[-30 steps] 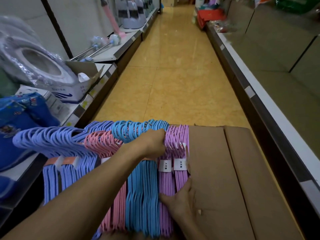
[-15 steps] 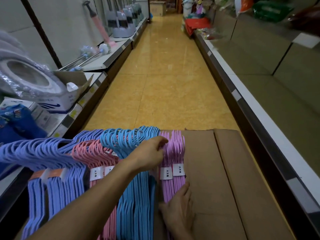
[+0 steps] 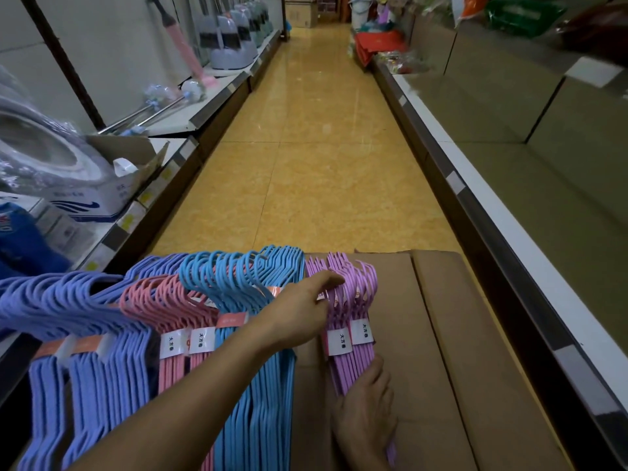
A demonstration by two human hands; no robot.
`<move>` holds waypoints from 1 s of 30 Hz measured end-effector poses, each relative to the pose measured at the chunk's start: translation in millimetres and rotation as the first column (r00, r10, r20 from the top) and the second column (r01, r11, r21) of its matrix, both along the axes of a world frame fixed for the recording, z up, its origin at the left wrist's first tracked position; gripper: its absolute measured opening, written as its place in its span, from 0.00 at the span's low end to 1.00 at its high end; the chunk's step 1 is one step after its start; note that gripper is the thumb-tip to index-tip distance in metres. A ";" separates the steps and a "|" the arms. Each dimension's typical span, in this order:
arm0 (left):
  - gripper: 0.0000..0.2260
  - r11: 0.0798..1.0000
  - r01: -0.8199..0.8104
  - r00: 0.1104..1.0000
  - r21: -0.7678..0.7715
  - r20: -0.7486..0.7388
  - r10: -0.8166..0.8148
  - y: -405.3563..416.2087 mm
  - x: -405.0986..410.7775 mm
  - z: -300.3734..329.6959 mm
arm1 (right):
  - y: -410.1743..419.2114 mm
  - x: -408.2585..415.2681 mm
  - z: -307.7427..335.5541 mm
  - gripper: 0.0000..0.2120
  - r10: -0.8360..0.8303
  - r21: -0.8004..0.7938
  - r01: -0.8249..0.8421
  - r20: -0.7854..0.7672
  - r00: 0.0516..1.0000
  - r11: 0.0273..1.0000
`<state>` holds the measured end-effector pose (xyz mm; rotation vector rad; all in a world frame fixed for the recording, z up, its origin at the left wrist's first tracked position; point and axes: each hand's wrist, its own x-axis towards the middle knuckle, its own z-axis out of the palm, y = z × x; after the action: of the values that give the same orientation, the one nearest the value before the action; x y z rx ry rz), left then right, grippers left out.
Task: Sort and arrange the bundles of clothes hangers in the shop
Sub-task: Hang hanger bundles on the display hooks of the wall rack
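Observation:
Several hanger bundles lie side by side on a cardboard box (image 3: 424, 334): violet-blue (image 3: 88, 368) at far left, then pink (image 3: 176, 334), sky blue (image 3: 261, 396) and two lilac bundles (image 3: 353, 321) with white labels. My left hand (image 3: 302, 311) reaches across the blue bundle, and its straight fingers touch the lilac hooks. Nearer me, my right hand (image 3: 367, 416) lies over the lower end of the lilac bundles, one finger straight along their right edge. A strip of bare cardboard shows between the blue and lilac bundles.
A yellow tiled aisle (image 3: 316, 147) runs ahead between two shelf runs. The left shelf (image 3: 176, 154) carries boxes, wrapped goods (image 3: 40, 158) and mops (image 3: 136, 113). The right shelf edge (image 3: 475, 205) stands close beside the box. Red goods (image 3: 377, 45) sit far down the aisle.
My left hand has uncurled from its grip at the hooks and now reaches with straight fingers. The lilac bundles have slid right, away from the blue bundle. My view has tilted up.

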<state>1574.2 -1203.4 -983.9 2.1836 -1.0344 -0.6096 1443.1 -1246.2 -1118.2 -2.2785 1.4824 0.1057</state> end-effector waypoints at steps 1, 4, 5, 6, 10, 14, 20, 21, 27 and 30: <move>0.19 0.998 -0.035 0.998 -0.051 -0.047 0.032 -0.2 -1.0 -1.2 | -2.6 -2.1 0.6 0.46 -0.005 0.018 0.004 0.016 1.000 1.000; 0.17 0.979 -0.116 0.988 -0.170 -0.118 0.096 -2.0 -6.6 -2.8 | -14.3 -10.6 5.9 0.41 -0.057 0.069 0.049 0.113 0.992 0.996; 0.17 0.971 -0.130 0.988 -0.199 -0.111 0.110 -3.5 -8.7 -2.8 | -19.0 -15.4 8.4 0.39 -0.076 0.068 0.067 0.148 0.986 0.995; 0.17 0.962 -0.143 0.987 -0.231 -0.105 0.121 -5.5 -10.8 -3.3 | -24.5 -20.7 9.6 0.38 -0.090 0.071 0.079 0.178 0.980 0.994; 0.17 0.933 -0.183 0.980 -0.310 -0.133 0.148 -12.8 -17.7 -5.0 | -50.6 -37.8 13.9 0.36 -0.168 0.163 0.125 0.286 0.943 0.979; 0.13 0.923 -0.257 0.963 -0.287 -0.150 0.222 -13.1 -16.7 -6.5 | -70.8 -44.6 23.3 0.33 -0.214 0.193 0.154 0.346 0.914 0.969; 0.11 0.851 -0.477 0.853 -0.217 -0.345 0.390 -10.9 -7.0 -13.5 | -90.0 -47.3 47.0 0.29 -0.204 0.300 0.024 0.585 0.785 0.954; 0.11 0.837 -0.509 0.826 -0.200 -0.388 0.409 -10.8 -6.0 -13.2 | -93.4 -46.9 53.9 0.27 -0.196 0.315 -0.018 0.632 0.750 0.949; 0.33 0.695 -0.685 0.624 -0.221 -0.669 0.403 -19.5 4.3 4.7 | -101.0 -47.9 93.7 0.19 -0.089 0.307 -0.223 0.747 0.659 0.925; 0.27 0.601 -0.749 0.519 -0.278 -0.810 0.272 -22.5 6.8 21.9 | -99.6 -49.5 103.0 0.11 -0.142 0.414 -0.308 0.763 0.630 0.857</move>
<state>1581.0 -1225.9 -962.0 1.3353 -0.0259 -0.6037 1393.6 -1345.8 -1015.2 -1.5946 0.7386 -0.3833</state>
